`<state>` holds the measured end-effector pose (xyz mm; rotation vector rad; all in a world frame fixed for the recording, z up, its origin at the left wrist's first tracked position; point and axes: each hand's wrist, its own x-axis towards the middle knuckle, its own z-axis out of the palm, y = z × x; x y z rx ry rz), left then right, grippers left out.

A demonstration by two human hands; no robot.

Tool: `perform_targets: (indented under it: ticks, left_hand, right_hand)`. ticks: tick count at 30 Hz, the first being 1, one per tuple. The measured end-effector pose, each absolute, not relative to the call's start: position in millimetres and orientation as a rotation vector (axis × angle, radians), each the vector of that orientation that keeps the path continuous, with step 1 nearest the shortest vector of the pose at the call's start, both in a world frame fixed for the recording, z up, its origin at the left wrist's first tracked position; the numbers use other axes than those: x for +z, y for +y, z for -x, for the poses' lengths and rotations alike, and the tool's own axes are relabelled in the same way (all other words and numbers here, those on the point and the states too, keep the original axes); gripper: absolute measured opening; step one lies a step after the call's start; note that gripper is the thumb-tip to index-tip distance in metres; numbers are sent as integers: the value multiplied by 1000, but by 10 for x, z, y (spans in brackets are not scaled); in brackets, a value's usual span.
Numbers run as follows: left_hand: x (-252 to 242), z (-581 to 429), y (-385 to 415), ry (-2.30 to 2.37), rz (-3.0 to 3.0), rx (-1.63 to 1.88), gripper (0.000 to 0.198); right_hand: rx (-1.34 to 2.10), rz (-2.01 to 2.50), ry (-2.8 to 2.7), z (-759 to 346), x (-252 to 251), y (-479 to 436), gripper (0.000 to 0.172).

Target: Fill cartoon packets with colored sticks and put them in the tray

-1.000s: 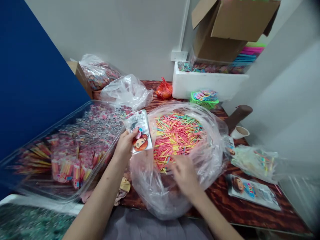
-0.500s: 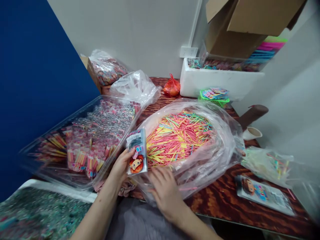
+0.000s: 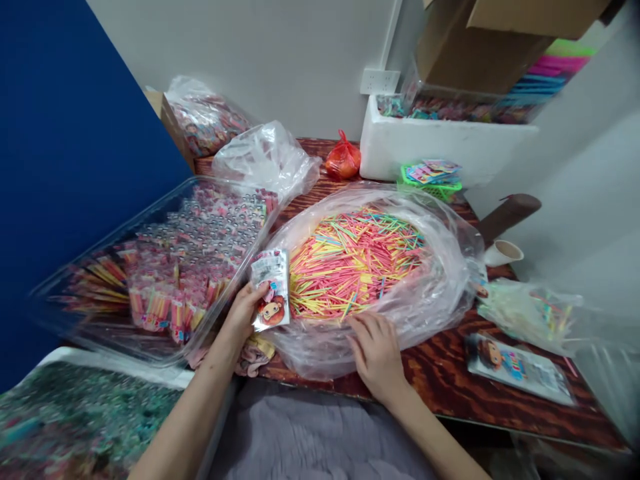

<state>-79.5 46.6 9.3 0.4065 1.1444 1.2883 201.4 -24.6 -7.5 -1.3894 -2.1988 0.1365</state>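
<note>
My left hand (image 3: 243, 312) grips a printed plastic pouch (image 3: 275, 268) with a cartoon face on it, thumb across its front. It may be a stack of several pouches. To its right lies a large clear plastic bag (image 3: 447, 267), opened wide and full of thin pink, yellow, green and blue sticks (image 3: 357, 263). My right hand (image 3: 379, 353) rests on the bag's near rim, fingers extended and slightly bent, with their tips at the edge of the sticks. Nothing shows in it.
A clear tray (image 3: 220, 327) of filled small packets stands left. Further pouches (image 3: 520, 370) lie right, beside a bag with some sticks (image 3: 537, 310). Behind are a red bag (image 3: 343, 159), a green basket (image 3: 435, 190) and a white foam box (image 3: 445, 143). A paper cup (image 3: 503, 252) sits right.
My right hand has moved right, away from the pouch's lower edge, to the bag's near rim. My left hand still holds the pouch. The whole view has shifted slightly.
</note>
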Motion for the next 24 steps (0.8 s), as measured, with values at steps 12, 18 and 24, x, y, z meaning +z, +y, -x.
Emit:
perform_targets:
  ticks: [12, 18, 24]
  left_hand:
    - [119, 551, 15, 1357, -338, 1435, 54]
    - [14, 508, 470, 1238, -341, 1384, 45]
    - [23, 466, 692, 1257, -314, 1276, 31]
  right_hand:
    - [-49, 1665, -1812, -2485, -260, 330, 44]
    - [-119, 2030, -1741, -2735, -629, 714, 57]
    - [-171, 2095, -1766, -2884, -711, 701, 57]
